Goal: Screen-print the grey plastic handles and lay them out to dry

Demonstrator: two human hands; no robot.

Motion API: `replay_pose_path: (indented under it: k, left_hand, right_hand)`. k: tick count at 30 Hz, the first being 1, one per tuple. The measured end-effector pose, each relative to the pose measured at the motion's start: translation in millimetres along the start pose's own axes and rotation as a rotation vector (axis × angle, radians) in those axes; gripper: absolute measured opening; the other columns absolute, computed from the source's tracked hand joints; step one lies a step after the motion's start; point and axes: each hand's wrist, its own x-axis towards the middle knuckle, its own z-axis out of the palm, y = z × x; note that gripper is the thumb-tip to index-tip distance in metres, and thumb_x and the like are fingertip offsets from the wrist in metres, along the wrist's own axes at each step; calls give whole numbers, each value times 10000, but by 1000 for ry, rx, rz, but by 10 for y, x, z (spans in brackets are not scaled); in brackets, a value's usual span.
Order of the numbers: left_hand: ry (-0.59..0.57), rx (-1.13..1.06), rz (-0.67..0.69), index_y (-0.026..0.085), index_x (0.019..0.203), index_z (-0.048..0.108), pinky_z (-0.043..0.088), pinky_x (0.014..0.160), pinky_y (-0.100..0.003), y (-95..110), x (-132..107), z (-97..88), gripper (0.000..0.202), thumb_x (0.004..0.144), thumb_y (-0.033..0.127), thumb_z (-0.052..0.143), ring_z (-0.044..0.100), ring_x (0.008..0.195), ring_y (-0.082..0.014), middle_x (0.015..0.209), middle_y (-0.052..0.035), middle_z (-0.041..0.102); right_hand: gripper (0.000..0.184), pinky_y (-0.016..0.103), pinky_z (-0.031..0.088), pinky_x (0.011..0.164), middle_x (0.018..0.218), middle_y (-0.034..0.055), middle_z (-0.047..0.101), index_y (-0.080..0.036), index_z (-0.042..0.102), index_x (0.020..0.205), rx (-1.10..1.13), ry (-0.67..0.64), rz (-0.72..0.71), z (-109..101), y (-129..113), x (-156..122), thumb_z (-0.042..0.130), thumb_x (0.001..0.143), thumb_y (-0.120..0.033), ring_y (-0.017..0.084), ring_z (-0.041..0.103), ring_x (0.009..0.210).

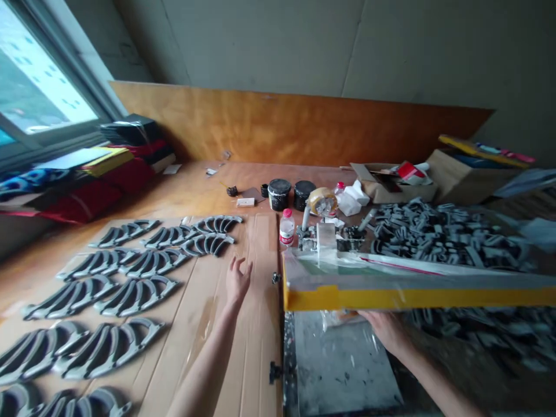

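Observation:
My left hand (238, 281) is raised over the cardboard sheet (256, 324), fingers apart and nothing in them. Left of it, grey curved, ribbed parts (134, 292) lie in rows on the cardboard. My right hand (384, 327) is at the underside of a yellow-edged screen frame (391, 296), close to its front edge. The frame hides most of its fingers, so its grip cannot be made out. Some clear plastic (336, 319) shows beside the fingertips. Below the frame is a stained grey plate (343, 370). A metal clamp assembly (325, 237) stands behind the frame.
Loose grey parts (434, 231) are heaped on the right. A red-capped bottle (286, 229), black tubs (279, 194) and a tape roll (322, 201) stand behind. Black knobs (275, 372) stick out along the table seam. Cardboard boxes (463, 176) sit at the back right.

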Motion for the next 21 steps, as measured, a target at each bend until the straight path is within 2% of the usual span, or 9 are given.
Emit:
replay_pose_path:
  k: [3,5,7,9,12,16,19,21]
  left_hand:
    - [-45,-151,25,196,1086,649,530,895,-363,282,-523,-76,284,888,345,511,645,1068,-252,1206,-117,668]
    - [-37,-239,32,179,1039,663,538,851,-342,497,-783,-166,302,896,383,492,671,999,-243,1071,-111,716]
    - [-7,-304,43,173,1006,668,533,837,-333,735,-958,-283,357,896,458,483,676,976,-238,1001,-102,727]
    - [29,-419,72,173,953,669,525,835,-318,987,-1064,-427,382,869,514,517,671,945,-220,949,-83,723]
    - [119,-692,135,176,827,641,523,782,-277,1367,-1156,-682,329,826,501,591,642,787,-155,793,-23,674]
    - [250,-890,237,201,628,493,474,547,-199,1793,-1238,-999,324,861,419,547,433,485,-86,517,67,447]
    - [195,-895,278,215,529,427,424,449,-200,1987,-1272,-1129,401,885,392,485,337,409,-88,428,68,355]
    - [143,-860,275,220,477,403,423,443,-209,2045,-1294,-1165,448,887,390,468,338,395,-92,402,56,348]
  right_hand:
    - [331,386,523,885,1043,53,708,-258,714,1090,-112,-112,-321,134,-96,187,478,896,-129,236,637,979]
    - [364,371,500,898,1048,57,691,-238,693,1139,-161,-128,-420,204,-140,283,495,886,-69,224,604,1007]
    - [349,364,483,892,1021,60,678,-225,688,1142,-195,-136,-454,254,-160,327,516,887,-61,220,582,995]
    - [328,365,471,882,1002,63,668,-216,685,1146,-227,-150,-457,282,-167,325,525,897,-75,223,569,979]
    - [346,379,447,914,1029,76,664,-199,651,1212,-267,-182,-465,281,-177,273,516,912,-91,234,560,1001]
    - [418,423,374,1031,1237,112,622,-180,545,1354,-279,-142,-492,267,-204,227,529,936,-168,266,508,1175]
    - [500,476,267,1128,1448,96,490,-226,459,1432,-243,-122,-551,347,-251,284,564,946,-280,278,388,1349]
    - [533,491,227,1157,1491,80,448,-239,431,1450,-200,-196,-609,430,-282,342,574,946,-331,262,356,1390]
